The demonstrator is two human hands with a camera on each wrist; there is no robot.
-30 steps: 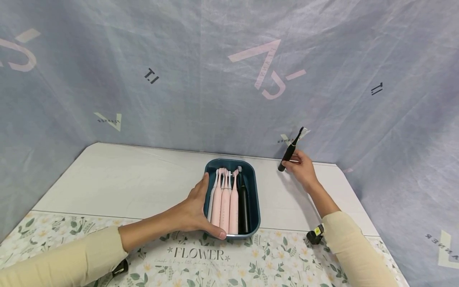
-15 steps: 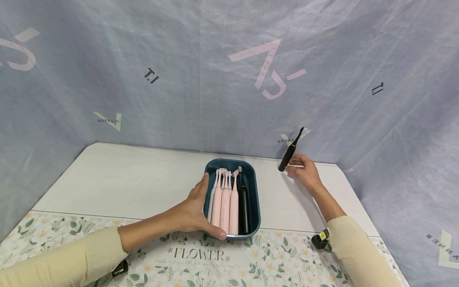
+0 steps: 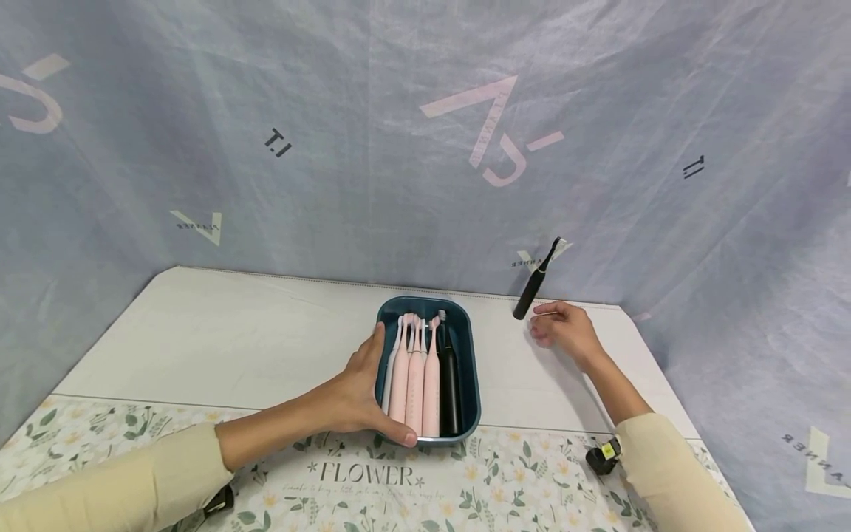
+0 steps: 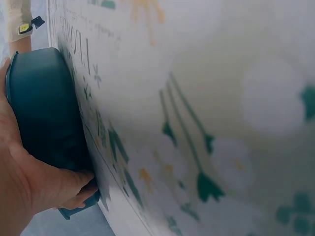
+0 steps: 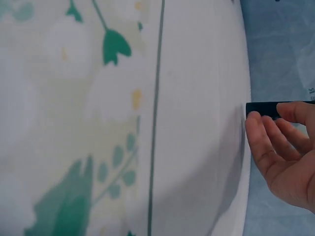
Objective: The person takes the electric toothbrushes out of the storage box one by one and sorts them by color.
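Note:
A black electric toothbrush (image 3: 530, 294) stands on its base near the back of the white tabletop strip, right of a dark blue bin (image 3: 475, 384). Just right of its handle is my right hand (image 3: 570, 334), fingers loosely bent and apart from it in the head view. In the right wrist view part of the handle (image 5: 261, 107) shows behind the fingers. My left hand (image 3: 362, 395) grips the bin's left side, thumb at the front edge; the left wrist view shows the bin's outer wall (image 4: 47, 108). Inside lie several pink toothbrushes (image 3: 415, 391), a white one (image 3: 388, 380) and black toothbrush (image 3: 450, 391).
A floral cloth (image 3: 505, 480) with "FLOWER" lettering covers the front of the table. Behind and at both sides hangs a grey-blue printed curtain (image 3: 346, 162). Each wrist wears a small black camera (image 3: 601, 458).
My right hand let go of the black toothbrush and drew back to the right and slightly down. The toothbrush stays standing. My left hand keeps its hold on the bin.

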